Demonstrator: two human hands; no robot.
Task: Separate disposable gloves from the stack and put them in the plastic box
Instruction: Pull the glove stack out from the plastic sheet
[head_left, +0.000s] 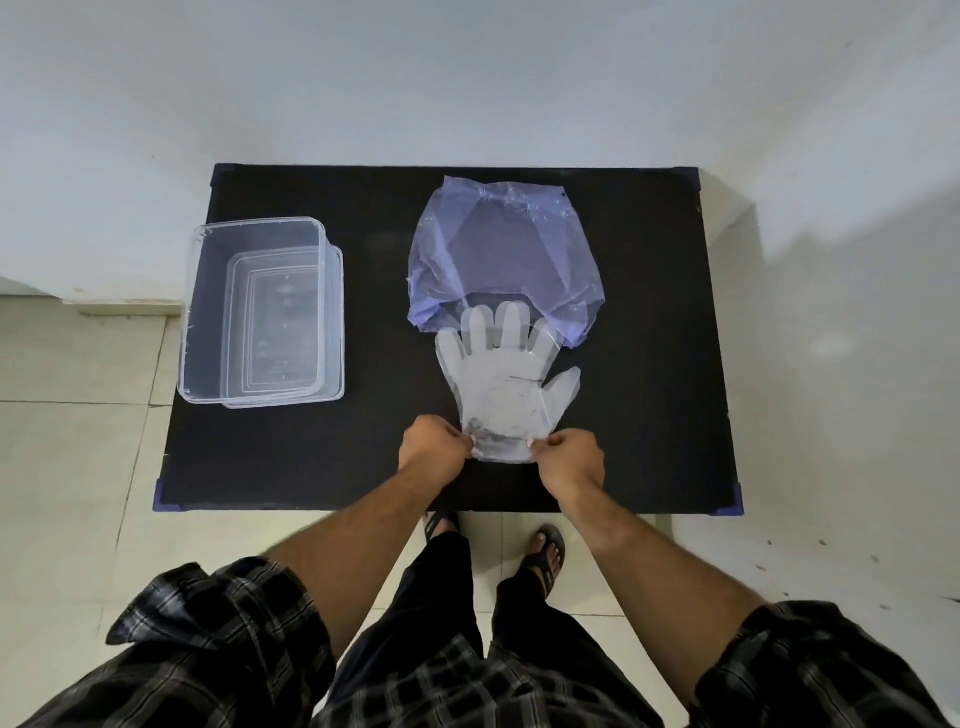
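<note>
A flat stack of clear disposable gloves (501, 379) lies on the black table (649, 338), fingers pointing away from me. The fingertips reach into the mouth of a bluish plastic bag (498, 249) behind it. My left hand (434, 441) pinches the left corner of the cuff. My right hand (569, 457) pinches the right corner of the same cuff. A clear plastic box (205, 312) stands open at the table's left, with nothing visible inside it.
The box sits on its clear lid (336, 312), which sticks out on the right side. A white wall rises behind the table. Tiled floor (78, 467) surrounds the table, and my feet in sandals show below the near edge.
</note>
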